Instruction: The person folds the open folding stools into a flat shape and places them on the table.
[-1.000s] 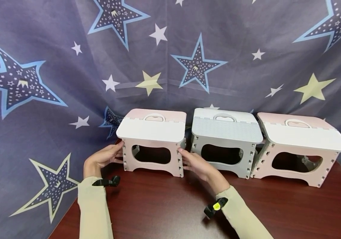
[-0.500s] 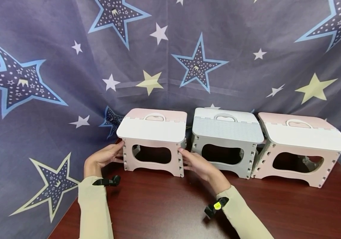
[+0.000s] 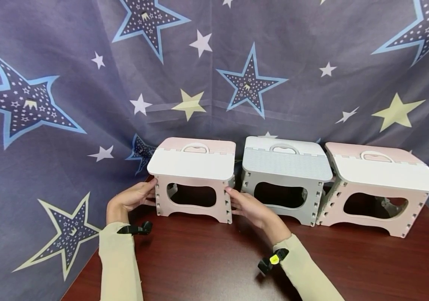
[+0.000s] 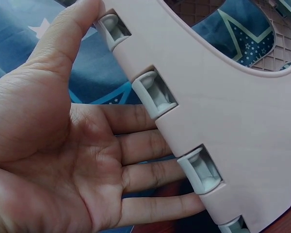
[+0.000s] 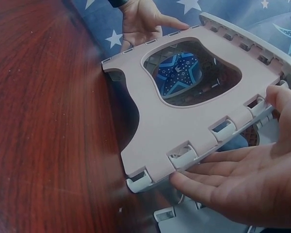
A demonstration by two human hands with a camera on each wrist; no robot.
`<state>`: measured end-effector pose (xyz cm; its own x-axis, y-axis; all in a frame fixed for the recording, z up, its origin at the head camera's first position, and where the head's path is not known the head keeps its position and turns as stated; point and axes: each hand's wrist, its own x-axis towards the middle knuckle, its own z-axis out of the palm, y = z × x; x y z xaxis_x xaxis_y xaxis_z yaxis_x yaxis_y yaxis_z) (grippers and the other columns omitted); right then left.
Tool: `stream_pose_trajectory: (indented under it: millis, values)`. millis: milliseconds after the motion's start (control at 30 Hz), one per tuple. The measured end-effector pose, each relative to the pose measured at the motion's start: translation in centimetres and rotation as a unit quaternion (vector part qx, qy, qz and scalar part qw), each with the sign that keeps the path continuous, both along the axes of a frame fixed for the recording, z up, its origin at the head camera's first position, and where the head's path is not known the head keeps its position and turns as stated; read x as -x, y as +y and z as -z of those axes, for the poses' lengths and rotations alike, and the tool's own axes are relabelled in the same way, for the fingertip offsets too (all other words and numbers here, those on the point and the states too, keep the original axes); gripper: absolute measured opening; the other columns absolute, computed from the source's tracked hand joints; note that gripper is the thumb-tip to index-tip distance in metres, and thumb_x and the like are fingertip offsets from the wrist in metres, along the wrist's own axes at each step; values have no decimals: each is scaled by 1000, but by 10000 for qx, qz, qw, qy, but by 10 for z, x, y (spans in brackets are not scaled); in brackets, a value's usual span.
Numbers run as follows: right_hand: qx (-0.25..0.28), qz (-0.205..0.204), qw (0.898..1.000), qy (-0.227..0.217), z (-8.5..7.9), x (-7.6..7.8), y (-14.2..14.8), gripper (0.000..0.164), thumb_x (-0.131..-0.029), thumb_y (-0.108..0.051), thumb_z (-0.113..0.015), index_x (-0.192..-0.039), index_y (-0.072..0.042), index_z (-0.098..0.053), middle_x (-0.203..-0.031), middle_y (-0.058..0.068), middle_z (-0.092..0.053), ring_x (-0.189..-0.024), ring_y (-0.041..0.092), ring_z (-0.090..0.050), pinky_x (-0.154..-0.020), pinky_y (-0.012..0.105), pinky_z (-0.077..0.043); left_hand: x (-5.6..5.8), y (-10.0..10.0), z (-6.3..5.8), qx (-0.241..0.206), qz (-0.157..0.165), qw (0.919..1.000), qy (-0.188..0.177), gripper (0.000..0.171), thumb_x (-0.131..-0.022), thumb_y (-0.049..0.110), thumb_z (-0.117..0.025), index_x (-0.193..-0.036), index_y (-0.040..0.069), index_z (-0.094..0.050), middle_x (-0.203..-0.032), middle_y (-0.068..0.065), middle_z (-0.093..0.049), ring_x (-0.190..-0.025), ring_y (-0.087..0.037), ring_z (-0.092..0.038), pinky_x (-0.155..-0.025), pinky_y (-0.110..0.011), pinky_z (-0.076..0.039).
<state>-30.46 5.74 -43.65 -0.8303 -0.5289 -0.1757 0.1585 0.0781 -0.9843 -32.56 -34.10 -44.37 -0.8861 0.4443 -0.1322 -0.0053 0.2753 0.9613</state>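
Observation:
A folding step stool (image 3: pixel 192 165) with a white and pink top and pink front panel stands unfolded at the left of the row. On its left side is my left hand (image 3: pixel 131 196), palm facing the stool. In the left wrist view its straight fingers (image 4: pixel 150 175) reach behind the hinged edge, the tips hidden, and the thumb lies at the front corner. My right hand (image 3: pixel 250 208) touches the stool's right side, thumb on the front edge. The right wrist view shows its extended fingers (image 5: pixel 208 180) along the side hinges.
Beside it stands a grey folding stool (image 3: pixel 286 165) with a white back half. Farther right is another pink and white folding stool (image 3: pixel 384 171). All are on a dark red wooden table (image 3: pixel 199 259). A star-patterned cloth (image 3: pixel 293 92) hangs behind and to the left.

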Motion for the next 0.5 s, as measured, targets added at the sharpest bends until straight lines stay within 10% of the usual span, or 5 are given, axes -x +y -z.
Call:
stream_pose_trajectory:
  millis: [500]
  values:
    - [-26, -39, 10000, 16, 0, -1, 1, 73, -107, -48, -44, -153, 7, -33, -157, 29, -39, -149, 40, -36, -121, 53, -35, -1, 1, -1, 62, -3, 10000, 34, 83, -108, 55, -32, -147, -18, -35, -142, -35, -52, -112, -12, -66, -101, -55, -54]
